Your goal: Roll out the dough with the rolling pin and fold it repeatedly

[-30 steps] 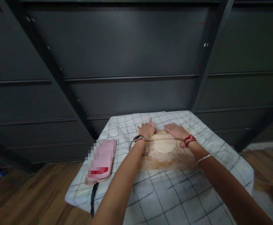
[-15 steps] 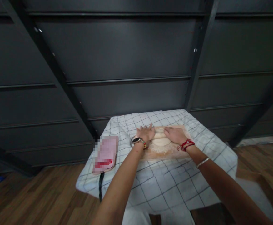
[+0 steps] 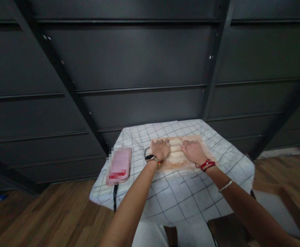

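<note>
Left hand (image 3: pixel 160 149) and right hand (image 3: pixel 192 151) – fingers flat, unclenched – have drawn the rolling pin (image 3: pixel 176 149) back over the dough (image 3: pixel 177 157) on the floured board (image 3: pixel 184 165) – return stroke of the roll.

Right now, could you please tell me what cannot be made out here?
All in the head view:
- rolling pin: ends covered by the left hand and right hand
- fingers: grip too small to judge
- dough: partly behind the hands
- pink thing on the cloth: blurred out
</note>
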Action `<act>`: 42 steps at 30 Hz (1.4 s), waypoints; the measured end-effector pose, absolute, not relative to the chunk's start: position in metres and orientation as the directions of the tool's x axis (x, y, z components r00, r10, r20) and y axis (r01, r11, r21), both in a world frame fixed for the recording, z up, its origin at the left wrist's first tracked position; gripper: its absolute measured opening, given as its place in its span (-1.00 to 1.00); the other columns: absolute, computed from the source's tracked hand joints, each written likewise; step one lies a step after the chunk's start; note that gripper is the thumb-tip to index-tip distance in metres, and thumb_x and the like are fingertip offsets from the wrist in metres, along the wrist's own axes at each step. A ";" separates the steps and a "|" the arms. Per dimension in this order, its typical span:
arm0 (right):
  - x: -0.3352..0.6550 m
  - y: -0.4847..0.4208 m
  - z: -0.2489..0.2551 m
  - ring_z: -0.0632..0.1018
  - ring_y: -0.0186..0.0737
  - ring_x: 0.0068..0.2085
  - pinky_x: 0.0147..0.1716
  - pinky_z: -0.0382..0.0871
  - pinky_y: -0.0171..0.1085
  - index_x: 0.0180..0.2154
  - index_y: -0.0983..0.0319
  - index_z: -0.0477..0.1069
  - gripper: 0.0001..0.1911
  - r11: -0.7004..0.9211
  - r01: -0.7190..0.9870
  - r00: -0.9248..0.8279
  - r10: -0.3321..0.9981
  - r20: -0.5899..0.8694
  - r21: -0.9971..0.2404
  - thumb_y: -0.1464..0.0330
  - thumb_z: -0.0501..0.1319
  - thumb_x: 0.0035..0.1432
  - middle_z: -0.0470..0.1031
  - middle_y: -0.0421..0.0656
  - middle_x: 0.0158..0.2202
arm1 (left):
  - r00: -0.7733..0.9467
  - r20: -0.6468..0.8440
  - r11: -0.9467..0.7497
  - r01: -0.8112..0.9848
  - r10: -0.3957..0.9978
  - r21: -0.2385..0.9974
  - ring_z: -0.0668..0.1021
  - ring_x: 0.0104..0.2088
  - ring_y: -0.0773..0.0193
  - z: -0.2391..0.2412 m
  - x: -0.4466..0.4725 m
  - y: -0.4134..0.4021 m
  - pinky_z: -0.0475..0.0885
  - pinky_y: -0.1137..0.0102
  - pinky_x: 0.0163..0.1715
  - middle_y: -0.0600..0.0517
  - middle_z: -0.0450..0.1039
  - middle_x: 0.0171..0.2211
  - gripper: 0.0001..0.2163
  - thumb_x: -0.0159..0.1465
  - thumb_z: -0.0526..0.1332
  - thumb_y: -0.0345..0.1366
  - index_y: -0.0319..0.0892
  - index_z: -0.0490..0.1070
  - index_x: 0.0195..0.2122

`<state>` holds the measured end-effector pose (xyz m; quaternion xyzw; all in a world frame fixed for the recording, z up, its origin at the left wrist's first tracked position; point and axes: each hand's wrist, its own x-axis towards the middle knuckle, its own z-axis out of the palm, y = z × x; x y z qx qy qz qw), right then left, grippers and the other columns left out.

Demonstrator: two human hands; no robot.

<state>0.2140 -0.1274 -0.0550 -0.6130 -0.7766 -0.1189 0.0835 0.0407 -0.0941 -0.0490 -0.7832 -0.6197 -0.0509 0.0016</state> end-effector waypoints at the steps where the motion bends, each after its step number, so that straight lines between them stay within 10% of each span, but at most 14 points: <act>1: 0.214 -0.129 -0.057 0.47 -0.02 -0.17 -0.16 0.13 -0.13 -0.15 0.34 0.40 -0.54 0.214 0.973 -0.231 0.929 0.288 0.090 0.21 -0.16 0.33 0.50 0.08 -0.19 | 0.233 0.086 -0.238 0.969 0.969 0.063 0.34 0.13 0.05 -0.049 0.041 -0.096 -0.04 -0.07 0.16 -0.11 0.34 0.11 -0.57 0.36 -0.20 -0.25 -0.11 0.19 0.20; 15: 0.227 -0.165 -0.064 0.43 0.02 -0.10 -0.10 0.16 -0.10 -0.11 0.37 0.39 -0.53 0.373 0.915 -0.403 0.862 0.307 0.154 0.26 -0.19 0.34 0.47 0.13 -0.14 | 0.250 0.082 -0.258 0.959 0.965 0.114 0.06 0.29 0.03 -0.054 0.036 -0.123 -0.03 0.04 0.21 -0.03 -0.05 0.32 -0.52 0.35 -0.21 -0.18 -0.07 0.05 0.28; 24: 0.230 -0.074 -0.061 0.20 -0.09 0.24 0.18 0.02 -0.12 0.22 0.34 0.16 -0.37 0.359 0.931 -0.338 0.915 0.222 -0.061 0.15 -0.31 0.33 0.20 0.03 0.24 | 0.164 0.123 -0.180 0.973 0.979 0.142 0.15 0.26 0.02 -0.059 0.041 -0.064 0.02 0.02 0.18 -0.07 0.07 0.28 -0.50 0.34 -0.20 -0.16 -0.05 0.05 0.29; 36: 0.238 -0.067 -0.063 0.17 -0.16 0.26 0.22 -0.03 -0.12 0.20 0.17 0.21 -0.42 0.516 0.828 -0.497 0.856 0.140 -0.219 0.12 -0.29 0.33 0.18 -0.15 0.26 | 0.238 0.078 -0.247 0.959 0.968 0.137 0.19 0.24 0.00 -0.056 0.039 -0.062 0.03 0.01 0.17 -0.01 0.16 0.25 -0.53 0.33 -0.16 -0.15 0.03 0.10 0.26; 42: 0.231 -0.047 -0.055 0.12 -0.05 0.27 0.20 0.00 -0.08 0.26 0.31 0.10 -0.39 0.334 0.908 -0.335 0.941 0.038 -0.252 0.13 -0.17 0.31 0.11 -0.02 0.28 | 0.192 0.003 -0.191 0.970 0.981 0.153 0.25 0.19 -0.07 -0.044 0.040 -0.048 0.13 0.04 0.09 -0.10 0.22 0.20 -0.50 0.31 -0.12 -0.08 -0.05 0.11 0.26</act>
